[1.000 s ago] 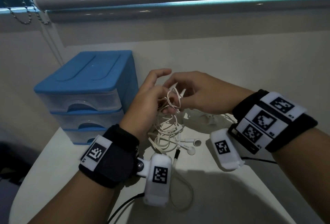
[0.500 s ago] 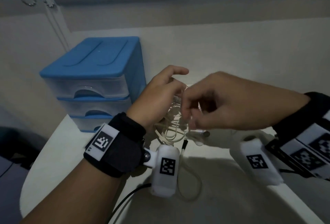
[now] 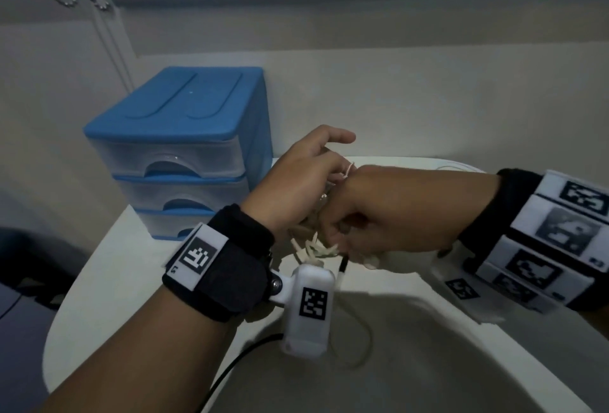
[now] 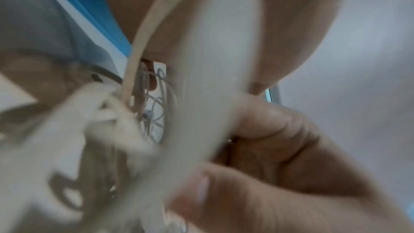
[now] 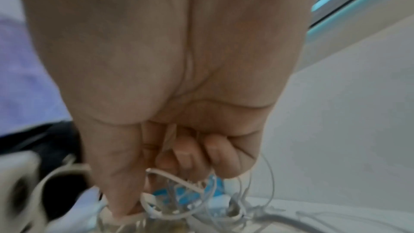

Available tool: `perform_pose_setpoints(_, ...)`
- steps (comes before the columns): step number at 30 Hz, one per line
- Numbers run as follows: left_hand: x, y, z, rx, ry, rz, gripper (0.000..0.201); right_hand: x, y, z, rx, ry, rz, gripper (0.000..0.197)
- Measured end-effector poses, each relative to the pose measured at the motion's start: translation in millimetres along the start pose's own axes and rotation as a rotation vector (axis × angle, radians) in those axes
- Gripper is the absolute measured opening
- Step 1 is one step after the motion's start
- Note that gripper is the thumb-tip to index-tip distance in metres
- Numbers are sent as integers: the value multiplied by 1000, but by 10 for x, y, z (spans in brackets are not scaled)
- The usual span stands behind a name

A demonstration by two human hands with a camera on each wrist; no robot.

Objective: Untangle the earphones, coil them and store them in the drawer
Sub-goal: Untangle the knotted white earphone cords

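- The earphones (image 3: 311, 249) are a knotted bundle of white cable held between the two hands above the white table (image 3: 428, 346); a few loops spill out below the knuckles.
- The left hand (image 3: 296, 185) is curled around the upper part of the tangle, its index finger stretched forward clear of the cable.
- The right hand (image 3: 389, 211) meets the left knuckle to knuckle, fingers bent inward and pinching strands at the bundle's lower edge; the right wrist view shows its fingers (image 5: 186, 155) folded over thin loops of cable.
- A dark plug (image 3: 343, 264) hangs just under the right hand, and a slack loop of cable trails from it onto the table, toward the person.
- In the left wrist view the cable (image 4: 143, 45) runs blurred across the palm, with an earbud (image 4: 147, 113) dangling beyond.
- The blue drawer unit (image 3: 184, 149) stands beyond and outside the left hand, apart from it, all three drawers pushed in.
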State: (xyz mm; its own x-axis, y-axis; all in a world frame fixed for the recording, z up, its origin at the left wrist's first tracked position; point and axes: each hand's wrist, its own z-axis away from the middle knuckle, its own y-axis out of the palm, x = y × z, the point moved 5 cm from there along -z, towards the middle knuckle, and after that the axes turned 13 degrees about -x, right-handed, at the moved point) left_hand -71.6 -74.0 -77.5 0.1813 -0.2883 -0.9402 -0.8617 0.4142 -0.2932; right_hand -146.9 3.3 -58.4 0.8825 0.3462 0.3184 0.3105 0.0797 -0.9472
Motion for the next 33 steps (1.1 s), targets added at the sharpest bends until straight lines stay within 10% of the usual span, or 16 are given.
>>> perform_pose_setpoints(12,-52,-34,-18,-10,79,44,28,-210,-346,103,-388,-51,-164,26)
perform_pose_setpoints(18,-30,-7,-1,18,27,10,32,-62,22,134,9,-83,14,28)
perform_pose_setpoints(23,-52,-14,16,24,36,7,34,-23,69,73,18,-115,63,12)
perform_pose_setpoints(33,-45,-24,-7,-35,53,75,37,-433,-490,235,-668,186,-723,7)
